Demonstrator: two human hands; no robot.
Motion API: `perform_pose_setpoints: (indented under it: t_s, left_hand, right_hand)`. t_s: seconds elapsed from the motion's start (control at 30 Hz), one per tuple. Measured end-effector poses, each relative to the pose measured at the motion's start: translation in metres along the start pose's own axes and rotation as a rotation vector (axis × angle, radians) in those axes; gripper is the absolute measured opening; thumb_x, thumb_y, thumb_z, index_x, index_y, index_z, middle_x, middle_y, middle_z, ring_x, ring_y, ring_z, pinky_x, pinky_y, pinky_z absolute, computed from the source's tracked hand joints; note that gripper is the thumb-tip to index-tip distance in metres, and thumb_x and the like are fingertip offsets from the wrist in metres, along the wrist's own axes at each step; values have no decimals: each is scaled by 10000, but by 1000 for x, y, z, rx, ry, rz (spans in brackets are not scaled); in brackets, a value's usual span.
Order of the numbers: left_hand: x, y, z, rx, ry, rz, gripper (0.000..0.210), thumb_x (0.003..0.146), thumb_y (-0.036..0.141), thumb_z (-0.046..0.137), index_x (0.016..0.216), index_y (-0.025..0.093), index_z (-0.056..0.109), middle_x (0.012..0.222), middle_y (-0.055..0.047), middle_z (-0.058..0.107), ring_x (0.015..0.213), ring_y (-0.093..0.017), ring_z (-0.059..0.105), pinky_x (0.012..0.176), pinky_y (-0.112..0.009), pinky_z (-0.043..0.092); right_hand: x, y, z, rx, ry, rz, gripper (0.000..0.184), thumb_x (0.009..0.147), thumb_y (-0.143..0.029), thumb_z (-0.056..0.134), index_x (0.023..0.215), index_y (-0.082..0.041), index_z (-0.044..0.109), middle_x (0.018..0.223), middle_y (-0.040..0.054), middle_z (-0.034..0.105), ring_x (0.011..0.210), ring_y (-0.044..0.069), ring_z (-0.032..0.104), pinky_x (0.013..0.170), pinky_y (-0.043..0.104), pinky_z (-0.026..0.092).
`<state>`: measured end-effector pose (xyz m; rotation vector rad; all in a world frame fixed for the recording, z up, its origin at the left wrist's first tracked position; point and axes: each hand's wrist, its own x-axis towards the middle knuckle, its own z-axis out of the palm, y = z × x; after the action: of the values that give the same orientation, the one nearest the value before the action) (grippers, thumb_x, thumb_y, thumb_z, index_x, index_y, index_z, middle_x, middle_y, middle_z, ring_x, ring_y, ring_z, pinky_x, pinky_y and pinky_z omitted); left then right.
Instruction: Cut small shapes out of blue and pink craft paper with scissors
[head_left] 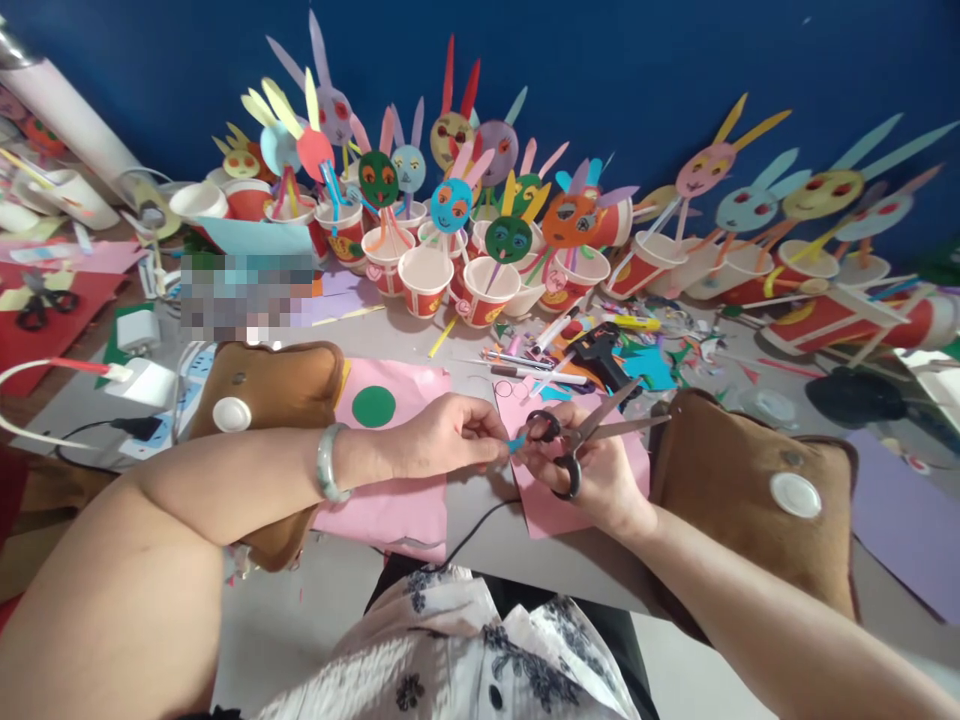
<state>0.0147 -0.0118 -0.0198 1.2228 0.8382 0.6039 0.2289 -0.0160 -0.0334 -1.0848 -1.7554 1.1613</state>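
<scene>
My left hand (pixel 457 436) pinches a small blue paper piece (pixel 516 443) between thumb and fingertips. A pair of scissors (pixel 592 425) hangs in my right hand (pixel 600 475), its blades spread and pointing away to the right, the black handles around my fingers. The fingertips of the right hand are close to the blue piece; whether they touch it I cannot tell. Under the hands lie pink paper sheets (pixel 390 500), and a green paper circle (pixel 373 406) rests on the left one.
Paper cups (pixel 426 280) with rabbit-faced paper figures stand along the blue wall. A black glue gun (pixel 604 355), pens and paper scraps lie before them. Brown cushions (pixel 757 500) flank the work area. A power strip (pixel 169 400) and another pair of scissors (pixel 45 298) are at left.
</scene>
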Motion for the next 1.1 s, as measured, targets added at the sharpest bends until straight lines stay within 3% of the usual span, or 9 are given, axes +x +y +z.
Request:
perform_pose_setpoints:
  t_s: [0.2,0.37,0.53,0.83,1.1]
  left_hand:
    - [0,5,-2,-41,58,62,106,818,205,661,792,126,595,636,6,603,573,-84,575,550,-210,452]
    - [-2,10,-7,-41,173,143,128,854,251,650,846,130,611,678,1,613,599,-77,571,544,-197,438]
    - [-1,17,-7,-218,212,209,137,860,254,648,825,133,594,651,5,615,600,-80,583,577,-210,461]
    - [1,12,-6,-275,180,210,153,849,264,679,871,122,626,664,-1,637,598,-83,595,555,-205,452]
    - [0,17,-3,-319,156,184,120,818,217,689,831,119,621,693,-5,644,592,-72,587,582,-212,459]
  right_hand:
    - [0,-7,2,-20,27,38,246,778,-385,756,760,-205,588,743,42,647,645,183,620,607,308,514]
    - [1,-8,-1,2,37,52,273,793,-418,753,819,-211,578,767,31,651,664,172,622,632,301,517]
    - [4,-13,-5,-104,-99,83,422,766,-581,738,822,-204,556,764,44,663,675,183,616,618,300,501]
    - [6,-11,0,-283,-179,65,578,720,-765,654,702,-208,500,562,-4,567,514,128,432,501,282,348]
    - [5,-10,0,-240,-189,118,606,682,-786,670,695,-198,524,573,-14,547,527,120,419,484,266,339]
